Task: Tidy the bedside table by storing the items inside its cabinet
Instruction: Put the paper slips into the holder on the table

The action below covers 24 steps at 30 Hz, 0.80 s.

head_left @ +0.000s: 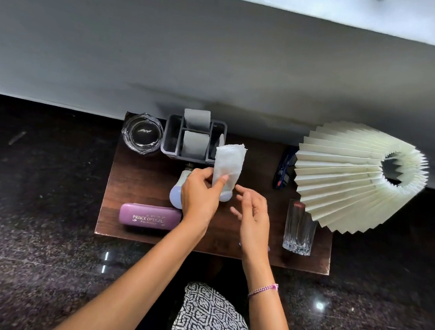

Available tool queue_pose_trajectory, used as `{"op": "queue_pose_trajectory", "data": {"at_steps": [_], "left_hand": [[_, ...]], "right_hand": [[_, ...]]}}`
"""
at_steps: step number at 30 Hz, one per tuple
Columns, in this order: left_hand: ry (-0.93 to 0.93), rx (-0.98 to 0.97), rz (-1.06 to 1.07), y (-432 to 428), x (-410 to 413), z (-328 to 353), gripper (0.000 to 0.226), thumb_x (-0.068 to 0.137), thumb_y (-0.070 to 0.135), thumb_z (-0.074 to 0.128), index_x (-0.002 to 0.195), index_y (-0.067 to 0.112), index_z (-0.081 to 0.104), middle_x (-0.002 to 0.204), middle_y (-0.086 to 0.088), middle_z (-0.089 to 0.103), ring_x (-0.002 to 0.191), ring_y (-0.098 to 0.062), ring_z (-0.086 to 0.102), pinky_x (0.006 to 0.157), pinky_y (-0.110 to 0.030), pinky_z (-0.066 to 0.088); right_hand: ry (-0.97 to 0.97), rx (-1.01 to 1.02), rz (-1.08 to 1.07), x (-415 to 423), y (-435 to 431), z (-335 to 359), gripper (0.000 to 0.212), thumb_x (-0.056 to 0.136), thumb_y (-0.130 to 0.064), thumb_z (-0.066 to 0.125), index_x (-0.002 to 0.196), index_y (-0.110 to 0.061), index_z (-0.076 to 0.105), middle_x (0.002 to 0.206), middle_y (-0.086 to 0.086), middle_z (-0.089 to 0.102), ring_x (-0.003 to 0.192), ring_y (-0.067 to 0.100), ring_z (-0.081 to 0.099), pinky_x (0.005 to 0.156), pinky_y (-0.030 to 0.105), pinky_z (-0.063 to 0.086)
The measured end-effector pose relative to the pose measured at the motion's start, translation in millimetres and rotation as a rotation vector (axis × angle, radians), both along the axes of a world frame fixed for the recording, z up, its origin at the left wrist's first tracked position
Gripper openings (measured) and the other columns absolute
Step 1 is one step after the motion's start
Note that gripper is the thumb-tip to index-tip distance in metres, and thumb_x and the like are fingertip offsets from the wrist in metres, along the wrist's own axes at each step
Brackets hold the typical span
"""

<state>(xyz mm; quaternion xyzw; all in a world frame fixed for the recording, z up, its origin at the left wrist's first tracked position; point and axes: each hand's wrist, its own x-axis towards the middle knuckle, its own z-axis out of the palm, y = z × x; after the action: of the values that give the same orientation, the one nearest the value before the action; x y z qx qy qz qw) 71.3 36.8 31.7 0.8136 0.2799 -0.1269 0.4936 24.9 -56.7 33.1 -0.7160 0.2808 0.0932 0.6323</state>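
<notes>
My left hand (200, 192) pinches the lower end of a rolled white cloth (228, 163) and holds it upright above the dark wooden bedside table (136, 184). Just to its right, my right hand (252, 215) hovers with fingers spread and nothing in it. A white light bulb (179, 187) lies on the table, partly hidden under my left hand. A purple spectacle case (148, 216) rests near the front left edge. At the back stand a grey organiser (176, 140) holding grey rolls and a glass ashtray (142, 134). The cabinet below is not visible.
A pleated cream lampshade (347, 176) fills the right side, with dark glasses (283, 170) beside it and a tall cut drinking glass (298, 230) in front. A grey wall rises behind the table. Dark polished stone floor surrounds it.
</notes>
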Motion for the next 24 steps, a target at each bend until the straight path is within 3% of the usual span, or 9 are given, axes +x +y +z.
{"op": "queue_pose_trajectory", "data": {"at_steps": [2,6,9,12,14,17,19,21,24], "left_hand": [[-0.06,0.08,0.0,9,-1,7,0.021,0.083,0.034,0.067,0.093,0.016,0.07,0.08,-0.002,0.061,0.071,-0.016,0.055,0.064,-0.027,0.04],[-0.123,0.131,-0.007,28,-2,18,0.02,0.083,0.029,0.067,0.098,0.017,0.071,0.092,-0.001,0.068,0.086,-0.018,0.062,0.079,-0.036,0.049],[-0.195,0.021,-0.024,42,-1,23,0.021,0.081,0.012,0.066,0.098,0.023,0.071,0.099,0.005,0.067,0.095,-0.014,0.063,0.089,-0.037,0.051],[-0.221,-0.137,0.004,54,3,29,0.033,0.079,0.007,0.059,0.106,0.024,0.068,0.109,0.01,0.062,0.106,-0.007,0.058,0.099,-0.035,0.046],[-0.189,-0.261,0.058,61,9,32,0.04,0.077,0.011,0.05,0.114,0.018,0.064,0.117,0.005,0.06,0.114,-0.011,0.054,0.104,-0.036,0.042],[-0.093,-0.505,0.11,72,21,35,0.048,0.083,0.007,0.041,0.129,0.009,0.054,0.134,-0.003,0.054,0.126,-0.013,0.048,0.11,-0.033,0.036],[-0.052,-0.646,0.145,76,29,38,0.034,0.091,0.004,0.034,0.113,0.007,0.06,0.125,-0.007,0.055,0.12,-0.014,0.048,0.103,-0.025,0.039],[-0.025,-0.724,0.186,80,37,37,0.03,0.096,0.008,0.031,0.085,0.014,0.058,0.099,-0.009,0.054,0.1,-0.014,0.05,0.084,-0.018,0.042],[-0.03,-0.784,0.198,86,47,33,0.027,0.094,0.008,0.027,0.08,0.013,0.05,0.088,-0.01,0.046,0.085,-0.01,0.044,0.066,-0.009,0.044]], "right_hand": [[0.084,0.187,-0.04,7,15,8,0.031,0.099,-0.036,0.035,0.11,-0.022,0.06,0.125,0.003,0.054,0.106,0.009,0.06,0.083,0.025,0.056],[0.135,0.611,-0.024,29,45,23,0.066,0.092,-0.057,0.021,0.134,-0.012,0.046,0.131,0.008,0.058,0.12,0.014,0.056,0.103,0.032,0.046],[0.116,0.686,0.04,48,64,31,0.076,0.084,-0.067,0.016,0.119,-0.013,0.057,0.109,0.004,0.066,0.104,0.011,0.063,0.089,0.021,0.052],[0.085,0.712,0.037,65,84,34,0.081,0.074,-0.073,0.017,0.1,-0.008,0.057,0.095,0.008,0.061,0.099,0.019,0.059,0.093,0.029,0.047],[0.081,0.706,0.076,73,94,29,0.084,0.083,-0.07,0.006,0.11,-0.005,0.052,0.1,0.01,0.058,0.105,0.022,0.056,0.098,0.031,0.044],[0.101,0.71,0.104,84,107,18,0.09,0.087,-0.066,-0.001,0.134,-0.003,0.043,0.128,0.012,0.054,0.128,0.024,0.046,0.114,0.037,0.031],[0.096,0.702,0.123,91,113,12,0.086,0.087,-0.067,-0.001,0.122,-0.007,0.049,0.108,0.004,0.059,0.112,0.019,0.053,0.109,0.033,0.036],[0.104,0.664,0.134,97,119,8,0.077,0.087,-0.068,-0.001,0.104,-0.014,0.051,0.079,-0.005,0.055,0.084,0.008,0.055,0.089,0.023,0.043],[0.113,0.614,0.138,105,125,2,0.071,0.087,-0.068,0.001,0.094,-0.019,0.051,0.071,-0.012,0.056,0.07,0.001,0.053,0.076,0.017,0.042]]}}
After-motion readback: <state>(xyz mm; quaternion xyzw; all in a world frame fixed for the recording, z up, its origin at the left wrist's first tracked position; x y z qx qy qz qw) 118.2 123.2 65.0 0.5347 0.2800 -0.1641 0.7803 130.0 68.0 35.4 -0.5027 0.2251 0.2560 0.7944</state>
